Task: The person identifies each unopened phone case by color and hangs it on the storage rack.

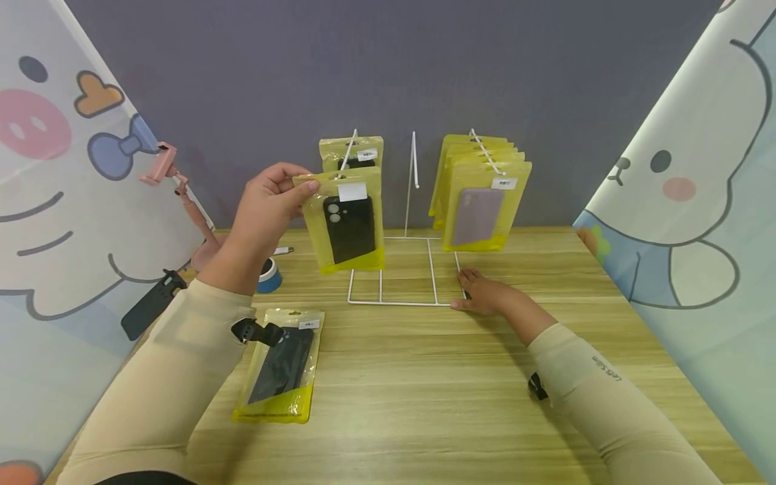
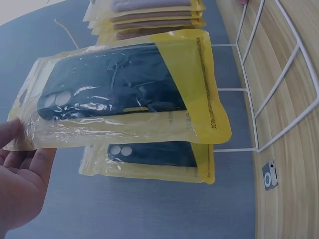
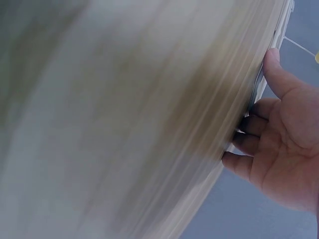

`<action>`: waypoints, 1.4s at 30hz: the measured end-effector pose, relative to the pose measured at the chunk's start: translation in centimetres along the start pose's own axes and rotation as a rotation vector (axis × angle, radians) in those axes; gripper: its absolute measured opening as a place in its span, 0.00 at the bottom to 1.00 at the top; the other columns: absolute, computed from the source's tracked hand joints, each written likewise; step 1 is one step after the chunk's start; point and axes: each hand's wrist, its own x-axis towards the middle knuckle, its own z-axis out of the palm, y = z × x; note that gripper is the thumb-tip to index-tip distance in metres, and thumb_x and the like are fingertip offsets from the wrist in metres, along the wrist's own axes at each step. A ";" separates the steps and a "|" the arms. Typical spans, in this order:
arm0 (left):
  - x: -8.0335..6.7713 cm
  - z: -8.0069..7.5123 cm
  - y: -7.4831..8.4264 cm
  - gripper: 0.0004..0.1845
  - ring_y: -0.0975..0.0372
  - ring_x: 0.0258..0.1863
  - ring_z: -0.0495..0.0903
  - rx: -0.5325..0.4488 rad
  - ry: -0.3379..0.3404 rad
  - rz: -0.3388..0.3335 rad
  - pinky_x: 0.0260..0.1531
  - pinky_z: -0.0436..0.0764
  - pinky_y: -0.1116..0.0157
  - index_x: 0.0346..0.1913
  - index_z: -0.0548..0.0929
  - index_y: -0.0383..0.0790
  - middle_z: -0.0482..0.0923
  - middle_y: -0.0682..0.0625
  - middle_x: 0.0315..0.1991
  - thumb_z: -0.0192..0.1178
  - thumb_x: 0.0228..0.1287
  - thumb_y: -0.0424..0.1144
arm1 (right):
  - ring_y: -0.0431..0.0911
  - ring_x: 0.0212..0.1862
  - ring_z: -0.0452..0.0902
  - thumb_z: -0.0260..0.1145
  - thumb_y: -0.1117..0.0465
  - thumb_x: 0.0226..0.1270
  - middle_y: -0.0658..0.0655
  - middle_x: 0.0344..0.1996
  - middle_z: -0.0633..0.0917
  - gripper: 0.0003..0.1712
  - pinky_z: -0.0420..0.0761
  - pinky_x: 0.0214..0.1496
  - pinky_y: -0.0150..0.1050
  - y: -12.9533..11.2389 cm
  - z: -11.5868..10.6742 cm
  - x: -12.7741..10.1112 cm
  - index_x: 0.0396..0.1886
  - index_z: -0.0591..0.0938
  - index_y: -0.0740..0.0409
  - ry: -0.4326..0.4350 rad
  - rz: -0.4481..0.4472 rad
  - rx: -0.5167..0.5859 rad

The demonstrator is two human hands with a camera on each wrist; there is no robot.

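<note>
My left hand (image 1: 267, 202) pinches the top left edge of a clear-and-yellow pouch (image 1: 312, 236) holding a black phone case (image 1: 349, 229). The pouch is upright in front of the left prong (image 1: 349, 149) of a white wire display rack (image 1: 400, 304); whether the prong passes through its hole, I cannot tell. Behind it another pouch (image 2: 149, 172) with a black case hangs on that prong. At the rack base's front right corner, my right hand (image 1: 488, 295) rests low with thumb and fingers spread, fingertips touching the wire.
Several yellow pouches (image 1: 515, 202) hang from the right prong, a purple case in front. Another pouched black case (image 1: 281, 370) lies on the wooden table (image 1: 424, 404) at left. Near my left forearm are a blue-and-white jar (image 1: 270, 277), a pink stand (image 1: 192, 209) and a cable plug (image 1: 283, 250).
</note>
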 end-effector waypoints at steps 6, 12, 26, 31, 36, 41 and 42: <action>0.6 0.0 -0.9 0.10 0.62 0.33 0.73 -0.011 0.003 -0.011 0.35 0.79 0.64 0.45 0.83 0.45 0.69 0.56 0.22 0.67 0.64 0.44 | 0.66 0.77 0.35 0.50 0.36 0.74 0.72 0.77 0.42 0.53 0.50 0.75 0.62 0.0 0.0 0.0 0.77 0.44 0.71 0.005 0.003 0.002; 1.7 0.1 -1.7 0.13 0.61 0.35 0.75 0.045 0.010 -0.035 0.40 0.79 0.61 0.47 0.83 0.47 0.73 0.55 0.26 0.66 0.64 0.48 | 0.65 0.77 0.34 0.50 0.35 0.73 0.71 0.77 0.41 0.53 0.50 0.75 0.62 0.0 -0.1 0.1 0.77 0.43 0.70 -0.005 0.011 0.000; 6.5 1.1 -2.7 0.11 0.62 0.35 0.75 -0.005 0.034 -0.097 0.38 0.76 0.61 0.45 0.82 0.47 0.80 0.55 0.35 0.68 0.63 0.45 | 0.65 0.77 0.35 0.51 0.37 0.74 0.71 0.77 0.41 0.52 0.50 0.75 0.62 -0.1 -0.2 0.0 0.77 0.43 0.69 -0.003 0.014 -0.003; 7.7 1.5 -2.8 0.09 0.62 0.36 0.76 -0.041 0.045 -0.127 0.37 0.74 0.61 0.44 0.82 0.47 0.81 0.55 0.36 0.68 0.63 0.43 | 0.65 0.78 0.34 0.51 0.37 0.74 0.71 0.77 0.41 0.52 0.50 0.75 0.62 -0.1 -0.2 0.0 0.78 0.43 0.69 -0.001 0.020 0.002; 8.8 1.6 -3.2 0.07 0.63 0.35 0.76 -0.052 0.064 -0.131 0.37 0.74 0.61 0.43 0.83 0.46 0.83 0.56 0.37 0.67 0.64 0.41 | 0.65 0.78 0.34 0.50 0.36 0.74 0.71 0.77 0.40 0.52 0.51 0.75 0.61 0.0 -0.1 -0.1 0.78 0.43 0.68 0.001 0.018 0.000; 9.5 1.6 -3.5 0.08 0.65 0.36 0.75 0.000 0.063 -0.160 0.39 0.75 0.61 0.44 0.83 0.49 0.80 0.57 0.37 0.66 0.64 0.43 | 0.66 0.77 0.35 0.50 0.36 0.74 0.72 0.77 0.41 0.52 0.51 0.75 0.62 0.0 -0.2 0.0 0.78 0.44 0.69 0.006 0.012 0.009; 9.6 1.7 -3.6 0.08 0.65 0.36 0.75 0.001 0.060 -0.164 0.39 0.75 0.61 0.45 0.82 0.49 0.80 0.57 0.37 0.66 0.64 0.43 | 0.65 0.77 0.34 0.50 0.36 0.74 0.71 0.77 0.41 0.52 0.51 0.75 0.62 0.1 -0.2 0.0 0.78 0.44 0.69 0.007 0.014 0.009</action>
